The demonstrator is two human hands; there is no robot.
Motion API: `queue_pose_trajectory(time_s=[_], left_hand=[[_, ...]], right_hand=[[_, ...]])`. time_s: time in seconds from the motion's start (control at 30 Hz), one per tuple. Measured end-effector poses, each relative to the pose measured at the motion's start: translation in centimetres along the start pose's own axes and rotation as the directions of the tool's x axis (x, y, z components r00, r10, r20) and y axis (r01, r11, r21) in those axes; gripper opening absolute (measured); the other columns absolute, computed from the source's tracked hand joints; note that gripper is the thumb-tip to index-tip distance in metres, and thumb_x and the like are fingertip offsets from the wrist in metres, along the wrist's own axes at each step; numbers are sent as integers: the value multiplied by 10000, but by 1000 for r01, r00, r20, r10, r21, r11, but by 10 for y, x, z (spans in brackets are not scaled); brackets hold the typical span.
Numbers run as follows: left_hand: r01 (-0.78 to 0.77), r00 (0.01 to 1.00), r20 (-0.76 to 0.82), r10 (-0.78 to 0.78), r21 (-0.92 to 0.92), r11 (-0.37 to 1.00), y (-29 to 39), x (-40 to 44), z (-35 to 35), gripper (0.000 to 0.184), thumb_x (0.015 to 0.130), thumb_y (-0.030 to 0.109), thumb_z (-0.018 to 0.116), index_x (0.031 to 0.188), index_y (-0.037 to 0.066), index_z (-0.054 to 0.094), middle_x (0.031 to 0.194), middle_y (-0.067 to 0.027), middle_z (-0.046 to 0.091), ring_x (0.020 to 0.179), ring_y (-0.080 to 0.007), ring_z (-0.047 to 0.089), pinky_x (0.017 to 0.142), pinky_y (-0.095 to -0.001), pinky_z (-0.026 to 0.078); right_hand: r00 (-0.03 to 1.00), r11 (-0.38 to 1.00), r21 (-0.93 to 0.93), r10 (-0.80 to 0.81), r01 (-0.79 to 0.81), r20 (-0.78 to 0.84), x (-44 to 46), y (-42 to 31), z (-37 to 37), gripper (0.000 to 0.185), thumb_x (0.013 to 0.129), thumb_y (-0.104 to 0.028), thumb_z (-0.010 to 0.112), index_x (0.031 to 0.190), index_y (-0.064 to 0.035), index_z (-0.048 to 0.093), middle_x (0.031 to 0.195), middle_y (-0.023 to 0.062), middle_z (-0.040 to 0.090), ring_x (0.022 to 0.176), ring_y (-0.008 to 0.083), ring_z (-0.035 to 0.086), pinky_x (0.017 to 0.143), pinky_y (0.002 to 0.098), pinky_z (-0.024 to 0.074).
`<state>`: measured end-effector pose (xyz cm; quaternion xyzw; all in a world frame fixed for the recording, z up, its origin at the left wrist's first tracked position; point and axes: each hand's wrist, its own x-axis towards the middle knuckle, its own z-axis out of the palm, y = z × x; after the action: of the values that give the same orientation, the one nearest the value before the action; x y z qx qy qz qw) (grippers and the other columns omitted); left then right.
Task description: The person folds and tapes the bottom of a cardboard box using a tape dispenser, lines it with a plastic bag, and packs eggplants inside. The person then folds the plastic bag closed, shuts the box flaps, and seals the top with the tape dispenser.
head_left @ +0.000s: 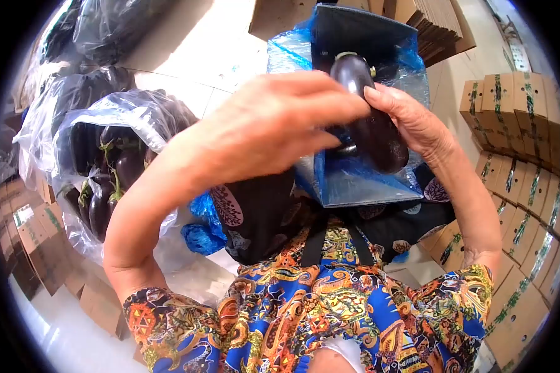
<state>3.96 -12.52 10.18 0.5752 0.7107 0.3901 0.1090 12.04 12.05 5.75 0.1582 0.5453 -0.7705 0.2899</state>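
A dark purple eggplant (382, 146) is tilted above an open box (370, 189) lined with blue clear plastic. My right hand (410, 115) grips it from the side, thumb on top. My left hand (280, 112), somewhat blurred, reaches across with fingers stretched out and thumb apart. Its fingertips overlap the eggplant's side in the view; whether they touch it I cannot tell. Behind the held one, another eggplant partly shows in the box, much of it hidden by my left hand. The box rests at my lap.
A clear plastic bag (140, 109) of eggplants stands at my left, with more dark bags (121, 31) behind. Crumpled blue plastic (202, 233) lies beside my leg. Taped cartons (516, 112) are stacked at right. Flattened cardboard (438, 28) is at the back.
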Motion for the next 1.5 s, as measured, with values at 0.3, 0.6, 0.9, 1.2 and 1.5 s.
queue_pose_trajectory(time_s=[0.3, 0.6, 0.9, 1.2, 1.5], left_hand=[[475, 829, -208, -519, -225, 850, -20, -73, -22, 304, 861, 11, 659, 1164, 35, 664, 926, -120, 721, 825, -167, 686, 748, -286, 538], [697, 566, -153, -810, -437, 569, -31, -152, -4, 295, 908, 40, 611, 1198, -5, 634, 977, -118, 720, 925, -165, 680, 814, -277, 533], [737, 565, -90, -820, -391, 551, -28, -187, 23, 328, 871, 18, 642, 1197, -6, 617, 1007, -153, 705, 960, -211, 688, 861, -313, 521], [717, 628, 20, -778, -403, 568, -36, -171, 31, 403, 814, -73, 516, 1208, -32, 588, 1056, -180, 667, 971, -260, 663, 881, -333, 506], [738, 602, -25, -798, -366, 567, -28, -173, 31, 329, 856, -17, 557, 1178, -4, 620, 1047, -218, 682, 984, -327, 677, 859, -376, 522]], right_hand=[[954, 898, -358, 174, -256, -246, 47, 77, -37, 532, 905, -274, 661, 1305, 18, 467, 1161, 113, 604, 1025, 191, 581, 925, 327, 478], [842, 528, -706, 32, -472, -539, 55, 80, -34, 641, 913, -430, 589, 1247, 95, 435, 1260, 344, 543, 1209, 450, 524, 1018, 462, 415], [849, 357, -781, 72, -512, -524, 65, 105, -51, 757, 919, -511, 540, 1305, 102, 320, 1191, 358, 575, 1128, 491, 561, 977, 515, 438], [867, 499, -741, 44, -450, -496, 47, 116, -49, 773, 932, -540, 499, 1394, 53, 317, 1245, 348, 546, 1182, 476, 523, 1022, 485, 395], [858, 485, -778, -101, -400, -504, 42, 123, -23, 582, 968, -390, 467, 1333, 36, 312, 1206, 391, 525, 1097, 527, 539, 933, 536, 430]])
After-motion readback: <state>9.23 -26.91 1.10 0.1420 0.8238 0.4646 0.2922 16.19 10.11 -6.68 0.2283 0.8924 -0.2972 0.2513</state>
